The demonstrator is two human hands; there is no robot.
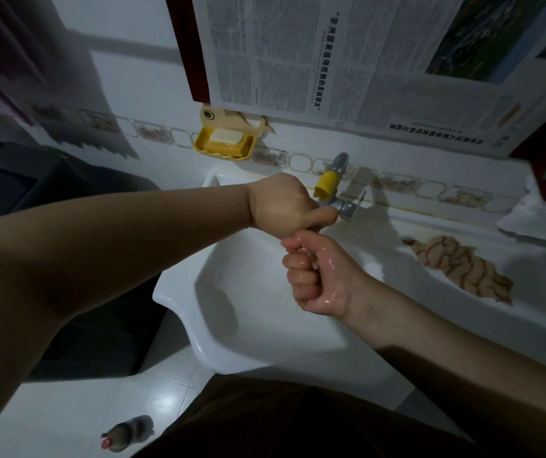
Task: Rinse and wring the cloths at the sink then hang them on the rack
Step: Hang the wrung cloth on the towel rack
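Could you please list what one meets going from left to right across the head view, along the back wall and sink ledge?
Yellow soap dish → left hand → tap with yellow fitting → brown patterned cloth → white cloth.

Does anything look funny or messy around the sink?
Yes. A newspaper covers the spot above the sink and hangs upside down. A bottle lies tipped over on the floor. A brown patterned cloth sits crumpled on the sink's rim, not hung up yet.
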